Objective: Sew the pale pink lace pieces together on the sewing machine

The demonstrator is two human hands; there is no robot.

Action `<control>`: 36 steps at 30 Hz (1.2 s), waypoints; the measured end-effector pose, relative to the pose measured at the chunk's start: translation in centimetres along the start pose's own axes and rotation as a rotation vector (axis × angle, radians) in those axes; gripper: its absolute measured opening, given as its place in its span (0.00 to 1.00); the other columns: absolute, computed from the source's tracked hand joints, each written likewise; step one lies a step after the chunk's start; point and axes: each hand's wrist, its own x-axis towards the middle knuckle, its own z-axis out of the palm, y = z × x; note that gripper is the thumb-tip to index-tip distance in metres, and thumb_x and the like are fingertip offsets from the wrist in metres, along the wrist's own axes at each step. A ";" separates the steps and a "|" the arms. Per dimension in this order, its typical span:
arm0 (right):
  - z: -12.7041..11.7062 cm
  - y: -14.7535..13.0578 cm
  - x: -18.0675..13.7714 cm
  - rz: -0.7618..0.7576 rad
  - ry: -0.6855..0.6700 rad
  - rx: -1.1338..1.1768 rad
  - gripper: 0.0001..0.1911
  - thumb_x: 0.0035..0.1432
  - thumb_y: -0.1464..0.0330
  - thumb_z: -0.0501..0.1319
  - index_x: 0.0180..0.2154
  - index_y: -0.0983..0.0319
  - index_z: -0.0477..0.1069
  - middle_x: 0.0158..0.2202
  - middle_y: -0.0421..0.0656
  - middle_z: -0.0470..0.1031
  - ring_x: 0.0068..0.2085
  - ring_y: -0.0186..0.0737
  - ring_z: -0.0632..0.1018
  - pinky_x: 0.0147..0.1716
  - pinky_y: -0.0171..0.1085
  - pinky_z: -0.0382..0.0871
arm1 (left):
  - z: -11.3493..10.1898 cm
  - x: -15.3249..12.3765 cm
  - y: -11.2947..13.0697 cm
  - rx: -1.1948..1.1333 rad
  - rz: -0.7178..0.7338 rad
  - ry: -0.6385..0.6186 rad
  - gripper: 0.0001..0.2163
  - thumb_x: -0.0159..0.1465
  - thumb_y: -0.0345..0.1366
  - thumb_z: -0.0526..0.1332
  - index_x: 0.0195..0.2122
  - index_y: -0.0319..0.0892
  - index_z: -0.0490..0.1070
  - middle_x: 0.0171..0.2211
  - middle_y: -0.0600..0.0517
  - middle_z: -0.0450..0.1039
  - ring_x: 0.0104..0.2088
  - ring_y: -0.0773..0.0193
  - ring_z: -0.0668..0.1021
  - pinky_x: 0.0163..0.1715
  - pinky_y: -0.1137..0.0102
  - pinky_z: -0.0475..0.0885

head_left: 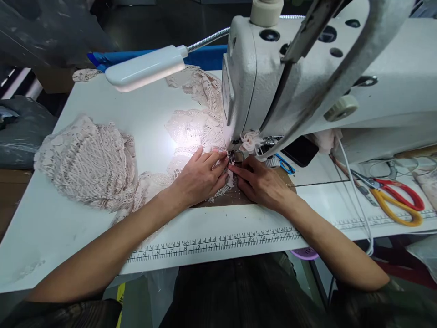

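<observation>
Pale pink lace fabric (193, 127) lies bunched under the head of a sewing machine (244, 77). My left hand (205, 175) rests on this lace just left of the presser foot (236, 157), its fingers stretched out and lying flat. To the right of the foot, my right hand (261, 184) has its fingers bent together on the lace edge, the index fingertip close to the needle area. The fingers partly hide the lace between them. A large gathered heap of the same lace (88, 164) sits to the left, joined by a strip passing my left forearm.
A white lamp (146, 68) on a bendable neck hangs over the table (153, 255), which has a printed ruler along its front edge. Blue thread snips (286, 165), a black phone (301, 151) and red-and-yellow-handled scissors (398, 200) lie to the right.
</observation>
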 end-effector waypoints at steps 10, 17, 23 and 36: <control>0.1 0.2 -0.5 0.231 0.091 0.139 0.18 0.65 0.64 0.52 0.52 0.61 0.71 0.45 0.51 0.71 0.29 0.36 0.72 0.29 0.37 0.70 | 0.8 0.1 1.2 0.094 -0.112 0.111 0.15 0.69 0.38 0.51 0.50 0.37 0.70 0.45 0.40 0.71 0.44 0.52 0.73 0.48 0.52 0.67; -0.8 0.9 -0.6 0.472 0.184 0.266 0.12 0.60 0.68 0.55 0.42 0.62 0.75 0.33 0.45 0.71 0.34 0.42 0.74 0.33 0.39 0.69 | -0.1 -0.3 0.9 0.097 -0.092 0.199 0.14 0.68 0.39 0.55 0.48 0.35 0.70 0.45 0.37 0.71 0.41 0.51 0.72 0.38 0.55 0.69; -2.1 1.7 0.7 0.489 -0.067 0.349 0.09 0.57 0.70 0.56 0.35 0.63 0.75 0.33 0.44 0.75 0.32 0.40 0.74 0.33 0.37 0.66 | 0.0 -0.2 -0.3 -0.137 0.259 0.153 0.07 0.68 0.31 0.56 0.42 0.36 0.72 0.42 0.43 0.75 0.41 0.60 0.77 0.40 0.63 0.74; -1.2 2.3 0.7 0.469 0.169 0.487 0.08 0.53 0.70 0.58 0.31 0.63 0.76 0.27 0.42 0.75 0.29 0.38 0.74 0.30 0.35 0.65 | -0.6 0.2 -0.5 -0.170 0.100 0.376 0.04 0.65 0.27 0.58 0.33 0.35 0.71 0.34 0.46 0.77 0.35 0.65 0.79 0.32 0.69 0.78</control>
